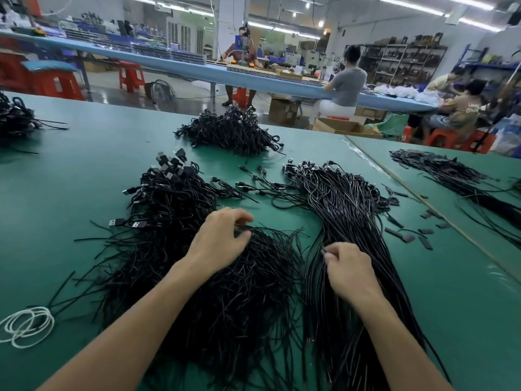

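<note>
Hands | left hand [222, 239] pinches wire [255, 227] atop wire pile [242, 294] | right hand [349, 273] pinches cable [324, 250] in cable bundle [348, 210]

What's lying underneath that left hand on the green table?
A heap of thin black cables lies under the left hand, whose fingertips pinch a few strands. The green table shows around the heap, but anything buried beneath the cables is covered.

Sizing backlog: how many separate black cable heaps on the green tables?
6: far-left heap; far-centre heap; USB-plug heap; loose-end heap under the left hand; long bundle under the right hand; right-table bundle. USB-plug and loose-end heaps may join.
</note>
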A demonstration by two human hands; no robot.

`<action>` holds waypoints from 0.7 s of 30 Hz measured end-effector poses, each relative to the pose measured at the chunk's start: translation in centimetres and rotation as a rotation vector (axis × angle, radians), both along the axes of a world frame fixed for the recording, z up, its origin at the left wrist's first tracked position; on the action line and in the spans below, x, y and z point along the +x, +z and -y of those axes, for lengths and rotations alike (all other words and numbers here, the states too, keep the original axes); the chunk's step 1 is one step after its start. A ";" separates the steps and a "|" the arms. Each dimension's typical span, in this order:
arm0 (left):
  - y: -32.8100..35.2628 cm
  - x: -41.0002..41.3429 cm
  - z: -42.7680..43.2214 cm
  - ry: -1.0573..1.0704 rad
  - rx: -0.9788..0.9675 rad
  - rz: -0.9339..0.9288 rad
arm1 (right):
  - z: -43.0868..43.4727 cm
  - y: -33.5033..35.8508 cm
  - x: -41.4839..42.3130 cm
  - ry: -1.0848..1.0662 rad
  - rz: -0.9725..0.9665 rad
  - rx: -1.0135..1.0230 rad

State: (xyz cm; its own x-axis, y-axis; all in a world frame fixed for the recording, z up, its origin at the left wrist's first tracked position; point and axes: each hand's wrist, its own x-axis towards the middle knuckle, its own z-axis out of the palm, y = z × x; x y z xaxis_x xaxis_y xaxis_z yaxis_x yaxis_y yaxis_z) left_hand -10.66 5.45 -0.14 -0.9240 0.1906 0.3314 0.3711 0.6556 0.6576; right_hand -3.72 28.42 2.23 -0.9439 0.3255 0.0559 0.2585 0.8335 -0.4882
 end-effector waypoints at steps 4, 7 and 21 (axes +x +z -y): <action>0.5 1.3 -1.8 -0.286 -0.107 -0.062 | 2.0 2.9 0.5 0.199 -0.223 -0.078; 1.0 1.8 -4.2 -0.346 -0.101 -0.113 | 3.2 4.6 1.9 0.335 -0.219 -0.371; 2.4 2.6 -4.9 -0.106 0.401 -0.396 | 1.1 4.4 3.5 0.210 -0.441 -0.218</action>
